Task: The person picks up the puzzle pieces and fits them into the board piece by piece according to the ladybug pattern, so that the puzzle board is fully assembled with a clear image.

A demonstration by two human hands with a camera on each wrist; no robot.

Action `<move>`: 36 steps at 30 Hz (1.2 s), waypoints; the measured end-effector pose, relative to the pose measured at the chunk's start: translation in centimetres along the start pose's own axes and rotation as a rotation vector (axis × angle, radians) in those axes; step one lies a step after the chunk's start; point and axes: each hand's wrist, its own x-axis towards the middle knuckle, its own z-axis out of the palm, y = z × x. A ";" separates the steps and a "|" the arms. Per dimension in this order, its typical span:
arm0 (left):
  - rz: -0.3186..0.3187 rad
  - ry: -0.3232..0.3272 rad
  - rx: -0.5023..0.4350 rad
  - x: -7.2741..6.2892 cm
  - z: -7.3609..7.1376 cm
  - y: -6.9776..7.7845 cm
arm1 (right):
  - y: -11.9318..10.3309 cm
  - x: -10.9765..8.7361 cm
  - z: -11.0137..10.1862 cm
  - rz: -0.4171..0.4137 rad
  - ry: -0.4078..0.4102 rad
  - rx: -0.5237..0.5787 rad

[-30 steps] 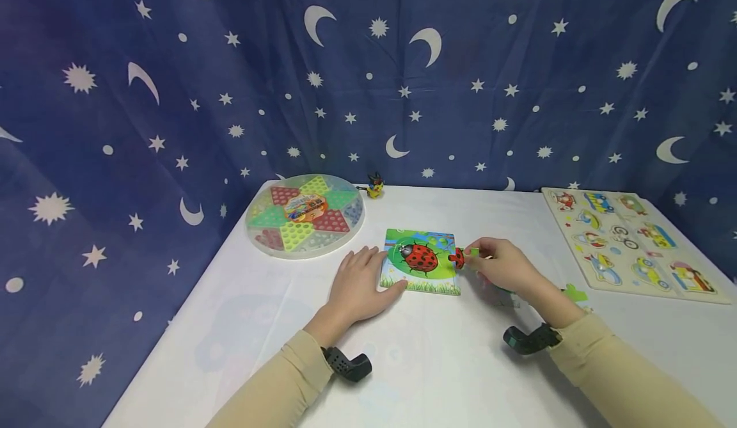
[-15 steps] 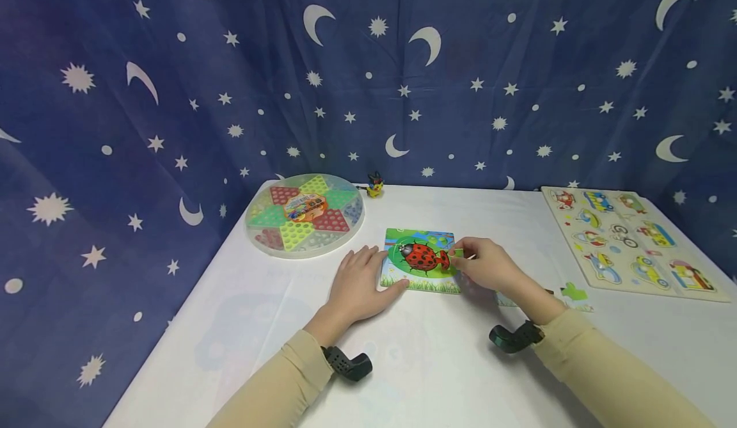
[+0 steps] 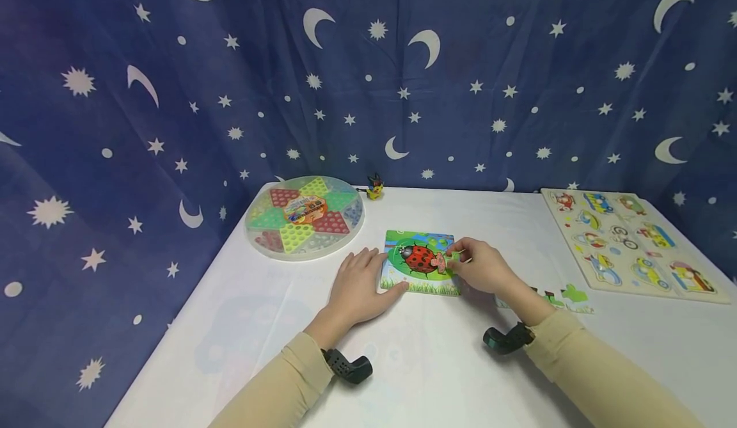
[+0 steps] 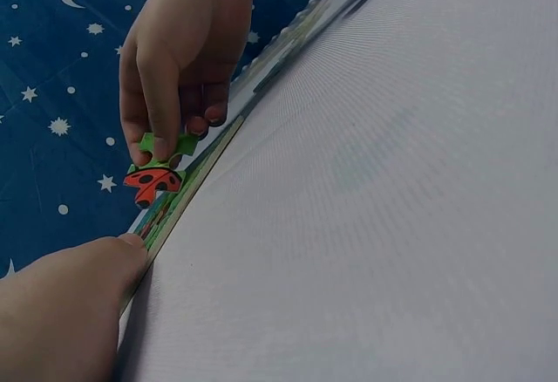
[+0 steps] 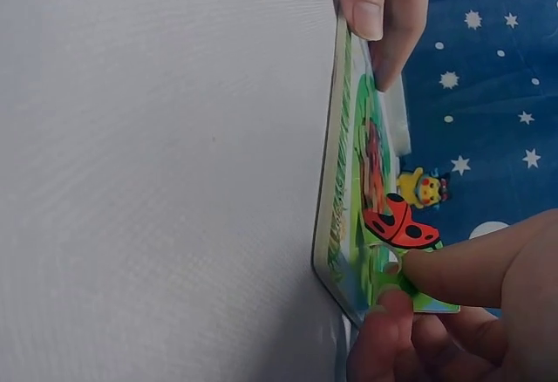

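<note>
A square ladybird puzzle board lies flat on the white table. My left hand rests at its left side, fingers extended along the left edge and thumb on the front left corner. Between thumb and fingers, my right hand pinches a jigsaw piece, red with black spots and a green end. In the left wrist view the piece is tilted, close over the board's right part. The head view shows it overlapping the ladybird's rear end. Fingers partly hide the piece's green end.
Several loose jigsaw pieces lie right of the board, partly behind the right forearm. A wooden picture puzzle lies farther right. At the back left are a round Chinese checkers board and a small yellow figurine. A starry curtain hangs behind.
My right hand has moved left, carrying the jigsaw piece from beside the board's right edge to over the ladybird's rear. The piece has tilted. My left hand has stayed in place.
</note>
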 end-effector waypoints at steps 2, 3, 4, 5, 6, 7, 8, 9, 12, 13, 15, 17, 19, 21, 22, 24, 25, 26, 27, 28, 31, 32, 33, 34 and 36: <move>0.000 -0.002 -0.003 0.0 0.0 0.0 | 0.0 0.1 0.2 0.009 0.006 0.001; 0.000 -0.002 -0.006 0.0 0.0 0.0 | 0.0 0.2 0.2 0.014 0.009 0.000; 0.000 0.000 -0.008 0.0 0.0 0.0 | 0.0 0.3 0.3 0.017 0.013 -0.001; 0.000 0.002 -0.011 0.0 0.0 0.0 | 0.0 0.3 0.4 0.020 0.016 -0.002; 0.001 0.005 -0.010 0.0 0.0 0.0 | 0.0 0.4 0.4 0.016 0.020 -0.005; 0.001 0.005 -0.006 0.0 0.0 0.0 | 0.1 0.5 0.4 0.014 0.025 -0.009; 0.001 0.005 -0.003 0.0 0.0 0.0 | 0.1 0.6 0.5 0.010 0.031 -0.018; 0.002 0.005 -0.002 0.0 0.1 0.0 | 0.1 0.6 0.5 0.005 0.036 -0.025; 0.004 0.000 0.007 0.0 0.1 0.0 | 0.0 0.7 0.5 -0.017 0.051 -0.065; 0.005 -0.001 0.008 0.0 0.1 0.0 | 0.0 0.8 0.6 -0.020 0.060 -0.082; 0.005 0.001 0.008 0.0 0.1 0.0 | -0.2 0.9 0.7 -0.024 0.068 -0.107; 0.005 0.004 0.006 0.0 0.0 0.0 | -0.3 1.0 0.9 -0.018 0.073 -0.126; 0.004 0.004 0.002 -0.1 -0.1 0.0 | -0.4 1.0 1.0 -0.005 0.071 -0.134; 0.002 0.002 -0.001 -0.1 -0.1 0.0 | -0.4 1.1 1.1 0.017 0.069 -0.139; 0.001 0.001 -0.004 -0.1 -0.2 0.1 | -0.5 1.1 1.1 0.026 0.069 -0.142; -0.003 -0.002 -0.002 -0.1 -0.2 0.1 | -0.5 1.1 1.2 0.041 0.069 -0.145; -0.004 -0.004 -0.002 -0.1 -0.3 0.1 | -0.5 1.2 1.3 0.051 0.071 -0.146; -0.005 -0.004 -0.001 -0.1 -0.3 0.0 | -0.5 1.2 1.3 0.056 0.071 -0.147; -0.006 -0.004 0.001 -0.1 -0.3 0.0 | -0.6 1.2 1.4 0.059 0.072 -0.148; -0.006 -0.004 0.003 -0.1 -0.3 0.0 | -0.6 1.2 1.4 0.060 0.073 -0.150; -0.002 0.001 0.001 -0.1 -0.3 0.0 | -0.6 1.2 1.5 0.060 0.076 -0.158; -0.001 0.002 0.001 -0.1 -0.3 0.0 | -0.6 1.3 1.5 0.060 0.076 -0.161; 0.001 0.004 0.000 -0.1 -0.3 0.0 | -0.5 1.3 1.5 0.060 0.077 -0.163; 0.001 0.004 -0.001 -0.1 -0.3 0.0 | -0.5 1.3 1.5 0.061 0.076 -0.165; 0.002 0.006 -0.002 -0.2 -0.3 0.0 | -0.5 1.4 1.5 0.066 0.074 -0.170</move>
